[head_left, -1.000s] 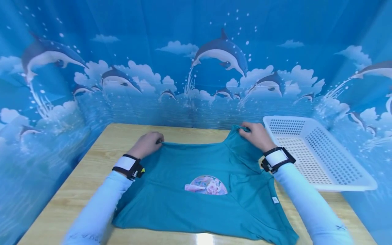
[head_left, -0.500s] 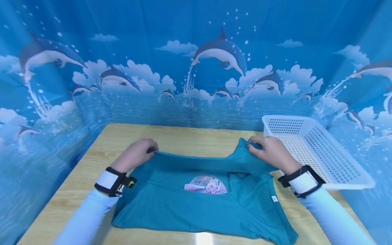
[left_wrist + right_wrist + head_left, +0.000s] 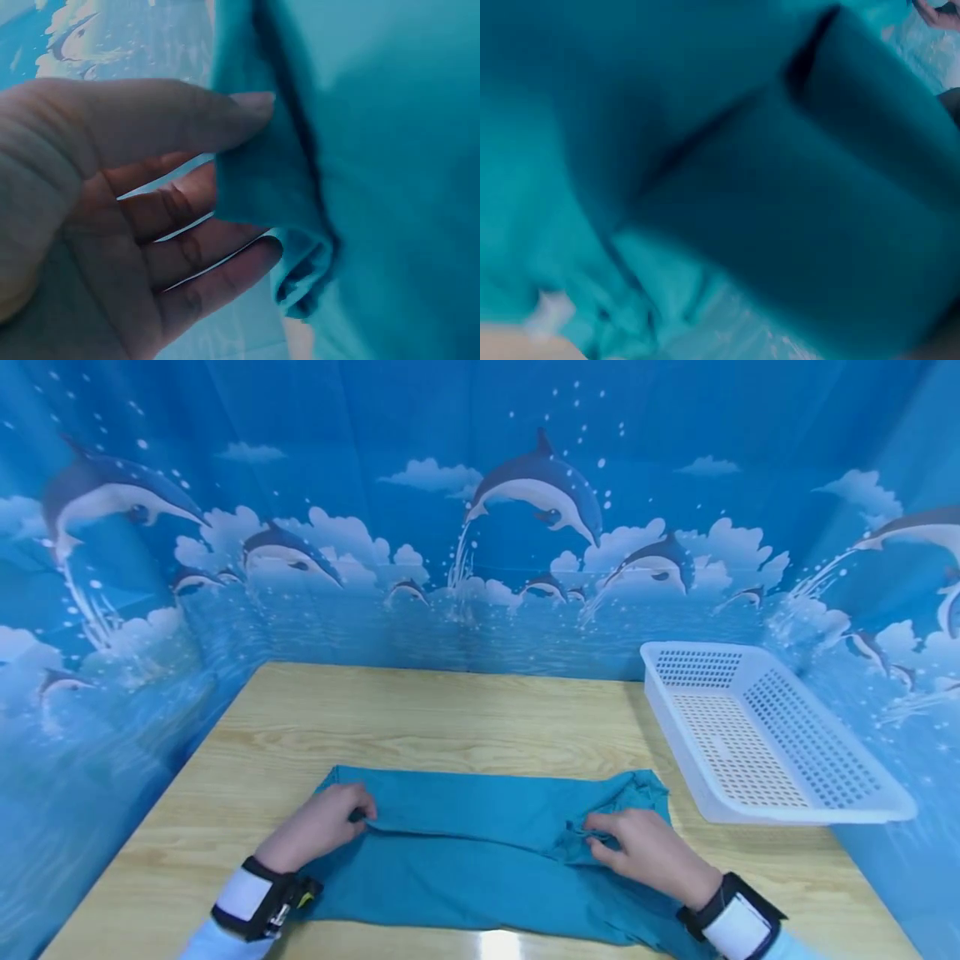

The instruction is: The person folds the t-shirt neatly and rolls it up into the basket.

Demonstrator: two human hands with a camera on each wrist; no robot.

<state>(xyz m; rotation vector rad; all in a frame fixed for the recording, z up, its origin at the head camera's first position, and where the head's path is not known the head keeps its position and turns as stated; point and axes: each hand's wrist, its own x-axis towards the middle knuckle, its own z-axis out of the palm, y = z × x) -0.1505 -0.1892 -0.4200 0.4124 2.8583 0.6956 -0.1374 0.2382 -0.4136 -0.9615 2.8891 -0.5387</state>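
Note:
A teal T-shirt point(image 3: 465, 881) lies on the table, its far part folded over toward the near side. The folded edge runs crosswise over the lower layer. At the left end of that edge, my left hand point(image 3: 326, 827) pinches the cloth. In the left wrist view the thumb of the left hand point(image 3: 127, 124) presses the teal fabric point(image 3: 397, 187) against the fingers. My right hand point(image 3: 648, 852) grips the bunched cloth at the edge's right end. The right wrist view is filled mostly by a hanging flap of fabric point(image 3: 780, 202); a small white label point(image 3: 551, 311) shows at lower left.
A white plastic basket point(image 3: 810, 817) with perforated walls stands at the right of the wooden table point(image 3: 450, 718). Behind and at the sides hangs a blue curtain point(image 3: 360, 635) printed with dolphins. Bare wood shows beyond the shirt.
Both hands have drawn the T-shirt's far edge toward the near side and lowered it, laying a fold. The pink print and white label, visible earlier in the head view, are now covered.

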